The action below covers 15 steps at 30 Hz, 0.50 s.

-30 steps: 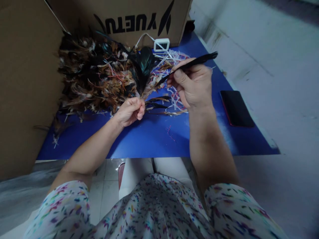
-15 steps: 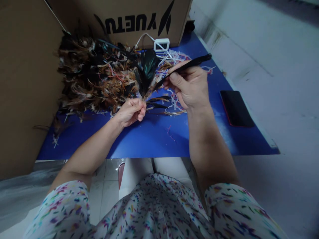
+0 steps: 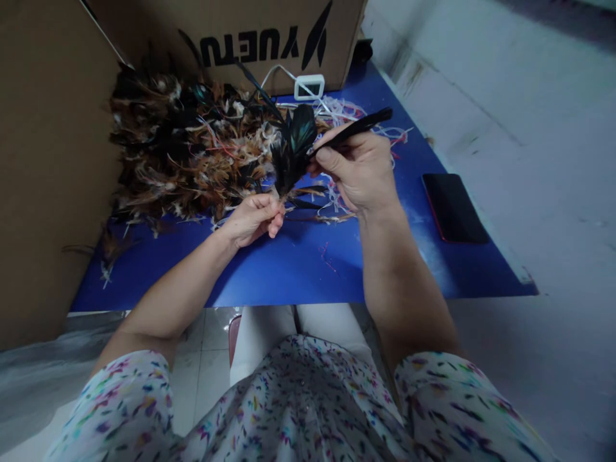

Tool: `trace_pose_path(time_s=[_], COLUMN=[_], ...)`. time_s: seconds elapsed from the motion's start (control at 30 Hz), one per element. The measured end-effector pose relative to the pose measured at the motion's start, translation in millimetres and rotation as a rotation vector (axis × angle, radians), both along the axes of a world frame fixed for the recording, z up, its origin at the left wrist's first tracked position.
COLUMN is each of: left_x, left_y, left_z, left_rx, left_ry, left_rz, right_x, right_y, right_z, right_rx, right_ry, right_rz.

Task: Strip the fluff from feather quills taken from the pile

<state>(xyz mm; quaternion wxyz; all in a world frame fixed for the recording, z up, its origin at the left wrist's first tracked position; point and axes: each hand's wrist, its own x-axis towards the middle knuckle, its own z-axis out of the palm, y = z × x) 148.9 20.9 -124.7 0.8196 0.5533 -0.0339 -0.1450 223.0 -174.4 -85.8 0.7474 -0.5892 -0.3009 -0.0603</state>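
Nearest, on the glossy blue flat-topped bench [image 3: 298,279], lie fine pink thread scraps [image 3: 328,256]. Just beyond, the left hand [image 3: 260,218] is closed to a tight pinch at the base of a fan-shaped bunch of dark, green-sheened feathers [image 3: 296,144], held upright above the bench. The right hand [image 3: 360,165] pinches a long, slim black feather [image 3: 363,125] between thumb and fingers, its lower end close to the bunch — whether they touch, I cannot tell. So several feathers are already together, while this one seems to be a separate piece; the fingers hide whether anything binds the base. A few narrow dark and brown feathers [image 3: 308,190] lie beside the bunch. Farther off, much looks left ungathered: a broad heap of brown and black feathers [image 3: 178,157], with tangled white and pink plastic strips [image 3: 344,109] to its right.
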Motion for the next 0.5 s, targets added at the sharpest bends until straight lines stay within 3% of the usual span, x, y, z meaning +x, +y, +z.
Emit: trace_pose_path(time_s=[0.17, 0.33, 0.5], left_x=[1.2, 0.7, -0.2], left_y=[0.1, -1.8, -4.5], left_z=[-3.6, -1.2, 0.4], left_rx=[0.029, 0.029, 0.007], left_ry=[-0.065, -0.134, -0.195], left_rz=[-0.023, 0.017, 0.064], right_x=[-0.1, 0.0, 4.5], right_y=[5.4, 7.8, -1.2], right_z=[-0.3, -1.1, -1.5], right_rx=[-0.074, 0.051, -0.052], right_ry=[0.025, 0.122, 0.188], right_rz=[-0.022, -0.037, -0.056])
